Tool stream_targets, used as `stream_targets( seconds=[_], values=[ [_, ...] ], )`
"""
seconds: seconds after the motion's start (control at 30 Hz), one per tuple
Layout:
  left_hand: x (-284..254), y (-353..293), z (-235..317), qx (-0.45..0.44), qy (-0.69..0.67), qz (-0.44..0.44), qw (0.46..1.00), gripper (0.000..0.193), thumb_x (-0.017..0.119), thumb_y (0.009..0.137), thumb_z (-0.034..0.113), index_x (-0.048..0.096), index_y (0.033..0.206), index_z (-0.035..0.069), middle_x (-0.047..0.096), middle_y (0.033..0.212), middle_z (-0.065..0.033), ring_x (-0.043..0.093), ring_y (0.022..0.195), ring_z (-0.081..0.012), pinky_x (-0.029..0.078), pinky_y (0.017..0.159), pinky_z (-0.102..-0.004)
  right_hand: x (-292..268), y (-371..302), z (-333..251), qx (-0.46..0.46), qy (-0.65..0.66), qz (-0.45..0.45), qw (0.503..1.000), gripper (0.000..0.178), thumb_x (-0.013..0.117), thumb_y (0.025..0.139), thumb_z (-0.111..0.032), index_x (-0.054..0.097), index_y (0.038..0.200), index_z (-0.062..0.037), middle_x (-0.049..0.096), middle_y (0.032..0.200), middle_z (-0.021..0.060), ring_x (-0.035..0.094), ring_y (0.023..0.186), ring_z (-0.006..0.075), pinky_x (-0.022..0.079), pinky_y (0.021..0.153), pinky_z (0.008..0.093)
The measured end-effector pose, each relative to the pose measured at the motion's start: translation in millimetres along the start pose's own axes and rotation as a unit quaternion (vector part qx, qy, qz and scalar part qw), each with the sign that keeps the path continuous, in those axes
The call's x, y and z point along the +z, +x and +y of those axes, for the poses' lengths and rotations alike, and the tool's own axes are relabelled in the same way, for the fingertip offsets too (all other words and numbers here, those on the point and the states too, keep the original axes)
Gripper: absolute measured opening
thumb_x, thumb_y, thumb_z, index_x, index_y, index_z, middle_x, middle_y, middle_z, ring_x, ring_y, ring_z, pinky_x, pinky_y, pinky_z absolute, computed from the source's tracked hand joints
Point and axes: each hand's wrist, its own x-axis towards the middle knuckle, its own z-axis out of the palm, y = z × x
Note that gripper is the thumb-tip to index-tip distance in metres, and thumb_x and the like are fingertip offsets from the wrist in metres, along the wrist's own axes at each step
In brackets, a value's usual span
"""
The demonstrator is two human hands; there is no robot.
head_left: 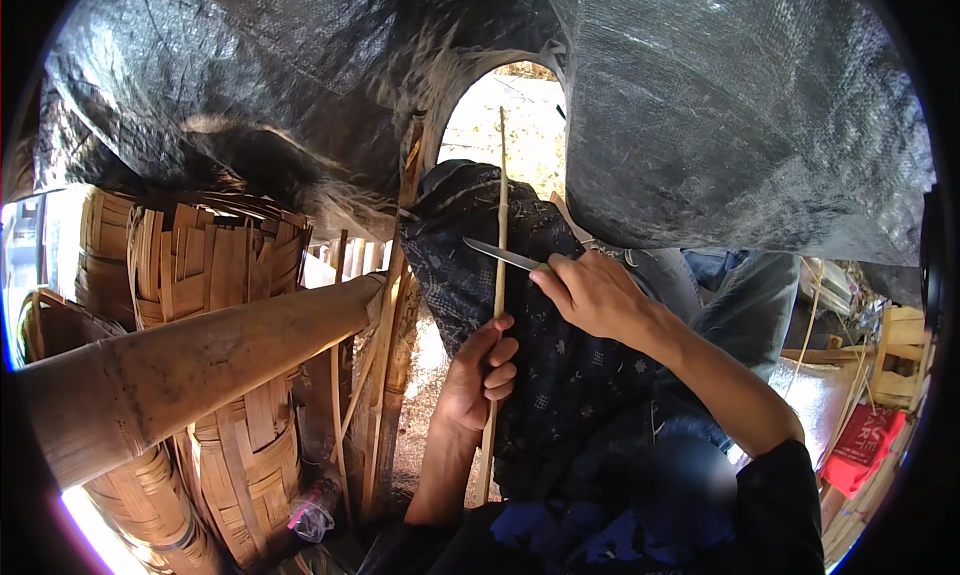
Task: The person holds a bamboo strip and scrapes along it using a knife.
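A long, thin bamboo strip (501,205) stands lengthwise before me, reaching from beside my body out toward the bright gap. My left hand (481,370) is closed around its lower part, the thumb pressed along it. In my right hand (597,293) is a knife (490,250), its handle mostly hidden by the fingers. The blade points left and crosses the strip a little above my left hand; whether it cuts in, I cannot tell. Beneath both hands a dark patterned cloth (560,375) covers my lap.
A thick bamboo pole (220,360) slants in from the left, close to my left arm. Woven bamboo baskets (240,455) stand behind it. Dark plastic sheeting (740,105) hangs ahead. At right lie a red packet (862,445) and a wooden frame (902,350).
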Motion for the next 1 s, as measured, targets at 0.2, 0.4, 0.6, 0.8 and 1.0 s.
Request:
stream_targets(
  seconds=[0.2,0.4,0.6,0.8,1.0],
  values=[
    [28,-8,-9,0.035,0.192,0.12,0.973,0.013,0.042,0.096,0.027,0.046,0.097,0.015,0.026,0.059,0.0074,0.021,0.043,-0.0026,0.015,0.038,-0.0188,-4,13,-1,0.07,-0.087,-0.079,0.991,0.047,0.046,0.092,-0.038,0.057,0.067,-0.0004,0.055,0.049,0.0163,0.059,0.047,0.0327,0.048,0.043,0.0415],
    [14,-4,-1,0.067,0.173,0.099,0.978,0.011,0.041,0.096,0.025,0.046,0.095,0.016,0.026,0.059,0.0081,0.019,0.043,-0.0019,0.013,0.038,-0.0182,11,24,0,0.065,-0.073,0.013,0.995,0.046,0.048,0.092,-0.038,0.056,0.066,-0.0007,0.055,0.052,0.0194,0.058,0.05,0.035,0.046,0.045,0.0435],
    [-10,-16,1,0.016,0.04,0.005,0.999,0.008,0.038,0.096,0.021,0.044,0.098,0.016,0.024,0.059,0.008,0.017,0.041,-0.0016,0.012,0.034,-0.0168,-15,25,6,0.231,0.174,-0.002,0.957,0.045,0.039,0.096,-0.036,0.054,0.076,0.0014,0.057,0.064,0.018,0.056,0.06,0.0378,0.042,0.067,0.0462],
    [-4,-23,-2,-0.03,0.017,-0.013,0.999,0.007,0.04,0.095,0.024,0.043,0.095,0.018,0.024,0.06,0.0084,0.017,0.041,-0.0015,0.012,0.035,-0.0171,-2,18,20,0.077,0.102,-0.03,0.991,0.047,0.046,0.094,-0.034,0.051,0.063,0.0015,0.051,0.052,0.0198,0.054,0.052,0.039,0.041,0.052,0.0437],
    [-3,-24,-2,-0.042,0.021,0.019,0.999,0.009,0.041,0.096,0.028,0.043,0.094,0.019,0.021,0.057,0.009,0.014,0.04,-0.0014,0.011,0.034,-0.0175,19,19,36,-0.084,0.07,0.029,0.994,0.044,0.055,0.091,-0.028,0.048,0.057,-0.0013,0.048,0.047,0.0183,0.053,0.046,0.0325,0.038,0.043,0.0412]
  ],
)
